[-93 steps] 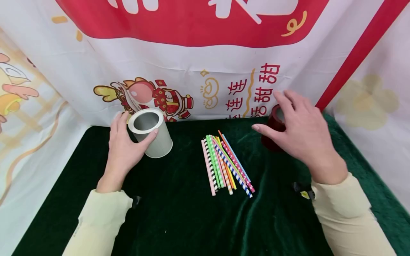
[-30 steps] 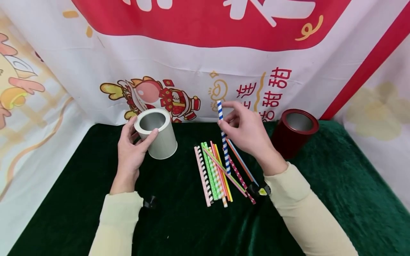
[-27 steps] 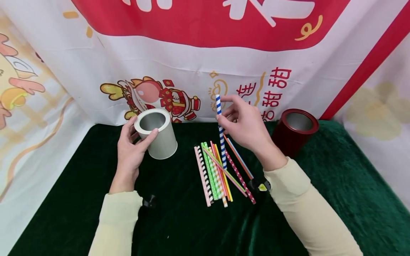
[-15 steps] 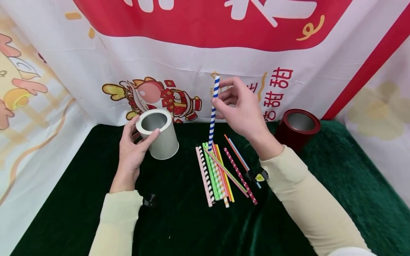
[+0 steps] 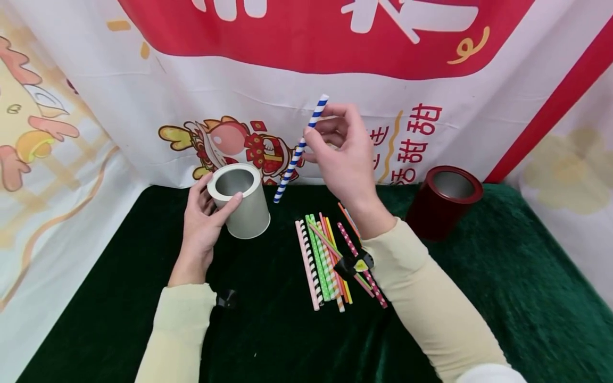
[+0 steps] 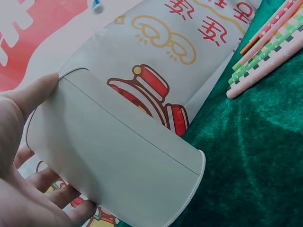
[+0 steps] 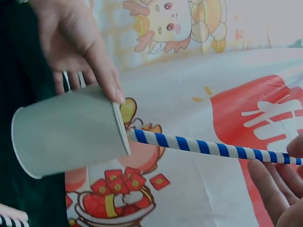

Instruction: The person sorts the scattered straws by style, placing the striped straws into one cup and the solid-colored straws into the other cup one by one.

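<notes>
My left hand (image 5: 201, 229) holds a whitish open-topped can (image 5: 250, 215) by its upper side, thumb at the front of the rim and fingers around the left. In my right hand (image 5: 348, 157) a blue-and-white striped paper straw (image 5: 291, 169) is pinched near its upper end. It slants down to the left, its lower end in the air just right of the can in the head view. The right wrist view shows the straw (image 7: 199, 145) with its far end close to the can's mouth. On the dark cloth lie several colourful paper straws (image 5: 318, 260), partly hidden by the right wrist strap.
A dark red open-topped can (image 5: 436, 213) stands at the back right, beyond the right forearm. Green velvet cloth (image 5: 268, 335) covers the table. A printed white and red backdrop (image 5: 278, 85) rises directly behind the table's far edge.
My right hand has left the red can, taken the blue-striped straw from the pile, and carried it up and left, tilting it. The left hand stays at the whitish can.
</notes>
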Demonstrator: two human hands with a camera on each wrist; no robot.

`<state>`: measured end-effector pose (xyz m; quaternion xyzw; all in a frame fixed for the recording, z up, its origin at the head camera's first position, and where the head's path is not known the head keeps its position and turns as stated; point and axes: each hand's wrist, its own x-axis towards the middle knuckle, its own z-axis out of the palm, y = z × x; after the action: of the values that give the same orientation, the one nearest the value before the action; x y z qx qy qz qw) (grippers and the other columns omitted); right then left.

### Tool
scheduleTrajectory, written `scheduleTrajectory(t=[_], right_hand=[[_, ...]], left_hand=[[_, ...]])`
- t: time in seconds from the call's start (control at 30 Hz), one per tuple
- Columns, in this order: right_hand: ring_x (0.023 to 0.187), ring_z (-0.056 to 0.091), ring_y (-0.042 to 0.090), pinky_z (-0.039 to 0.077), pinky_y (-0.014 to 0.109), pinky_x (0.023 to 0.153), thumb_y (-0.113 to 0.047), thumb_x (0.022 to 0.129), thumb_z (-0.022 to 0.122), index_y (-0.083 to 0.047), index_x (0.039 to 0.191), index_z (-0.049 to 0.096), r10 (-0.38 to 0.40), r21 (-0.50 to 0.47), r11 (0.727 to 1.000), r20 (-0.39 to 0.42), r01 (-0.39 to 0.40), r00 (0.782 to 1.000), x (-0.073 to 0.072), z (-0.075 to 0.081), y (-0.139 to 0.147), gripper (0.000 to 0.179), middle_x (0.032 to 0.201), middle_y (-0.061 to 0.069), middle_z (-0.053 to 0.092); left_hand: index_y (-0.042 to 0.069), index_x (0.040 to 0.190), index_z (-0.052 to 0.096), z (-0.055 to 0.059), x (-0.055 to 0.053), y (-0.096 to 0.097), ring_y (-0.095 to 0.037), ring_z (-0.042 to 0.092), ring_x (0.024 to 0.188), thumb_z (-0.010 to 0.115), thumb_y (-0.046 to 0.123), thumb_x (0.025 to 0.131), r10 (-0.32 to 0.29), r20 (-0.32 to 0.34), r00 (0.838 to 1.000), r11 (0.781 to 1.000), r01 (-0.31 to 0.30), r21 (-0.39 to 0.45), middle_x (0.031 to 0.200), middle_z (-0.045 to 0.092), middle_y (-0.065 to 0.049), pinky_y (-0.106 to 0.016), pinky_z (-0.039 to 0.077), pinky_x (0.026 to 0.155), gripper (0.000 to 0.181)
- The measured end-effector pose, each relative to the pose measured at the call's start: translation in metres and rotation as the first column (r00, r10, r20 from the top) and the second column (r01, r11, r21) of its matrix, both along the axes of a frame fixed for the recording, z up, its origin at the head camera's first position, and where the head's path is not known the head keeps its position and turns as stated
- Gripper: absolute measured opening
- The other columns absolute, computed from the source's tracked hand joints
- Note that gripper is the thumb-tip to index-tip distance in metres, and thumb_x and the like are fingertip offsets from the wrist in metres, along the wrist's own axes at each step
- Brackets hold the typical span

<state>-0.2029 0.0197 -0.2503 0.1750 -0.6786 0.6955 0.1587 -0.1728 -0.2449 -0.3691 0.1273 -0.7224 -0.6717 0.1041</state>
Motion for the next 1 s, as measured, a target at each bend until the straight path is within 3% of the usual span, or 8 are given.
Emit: scheduleTrajectory(t=[0.2,0.37,0.6,0.77,1.0], right_hand=[[0.101,0.075,0.024,0.067,0.034,0.08,-0.008,0.104,0.07,-0.007,0.132,0.056,-0.01,-0.065,0.998,-0.045,0.008,0.999,-0.006,-0.004,-0.016,0.032,0.119,0.014,0.069],[0.1,0.074,0.024,0.067,0.041,0.083,-0.008,0.104,0.07,-0.006,0.132,0.055,-0.014,-0.107,0.994,-0.042,0.01,0.999,-0.011,-0.008,-0.028,0.032,0.119,0.014,0.07],[0.101,0.073,0.02,0.067,0.04,0.086,-0.009,0.105,0.069,-0.006,0.134,0.053,-0.037,-0.115,0.993,-0.038,0.032,0.999,-0.015,-0.017,-0.041,0.033,0.122,0.013,0.068],[0.104,0.074,0.026,0.067,0.037,0.087,-0.008,0.105,0.069,-0.006,0.133,0.053,-0.026,-0.127,0.992,-0.031,0.022,0.999,-0.019,-0.024,-0.05,0.033,0.12,0.013,0.068],[0.102,0.075,0.021,0.064,0.03,0.091,-0.011,0.105,0.069,-0.006,0.131,0.056,-0.043,-0.061,0.997,0.0,0.043,0.999,-0.022,-0.036,-0.061,0.03,0.122,0.013,0.072]], left_hand=[[0.039,0.167,0.031,-0.002,-0.001,0.001,-0.025,0.031,0.161,0.084,0.039,0.094,-0.001,-0.006,1.0,1.0,0.001,-0.003,0.174,0.035,0.0,-0.05,0.025,0.135,0.09],[0.039,0.166,0.033,-0.001,0.001,-0.001,-0.024,0.034,0.159,0.085,0.04,0.093,0.008,-0.013,1.0,1.0,-0.008,0.004,0.173,0.037,-0.001,-0.051,0.027,0.134,0.089],[0.043,0.165,0.031,0.0,-0.001,-0.002,-0.025,0.031,0.16,0.085,0.043,0.093,-0.006,0.027,1.0,1.0,0.005,0.024,0.174,0.035,0.0,-0.055,0.025,0.134,0.09],[0.045,0.163,0.032,0.0,-0.002,-0.002,-0.025,0.03,0.16,0.086,0.046,0.091,-0.005,0.044,0.999,0.999,0.003,0.044,0.174,0.035,0.001,-0.055,0.024,0.134,0.09],[0.043,0.164,0.034,0.0,-0.001,-0.01,-0.025,0.031,0.158,0.083,0.044,0.095,-0.05,0.033,0.998,0.997,0.047,0.067,0.174,0.036,0.0,-0.055,0.023,0.134,0.085]])
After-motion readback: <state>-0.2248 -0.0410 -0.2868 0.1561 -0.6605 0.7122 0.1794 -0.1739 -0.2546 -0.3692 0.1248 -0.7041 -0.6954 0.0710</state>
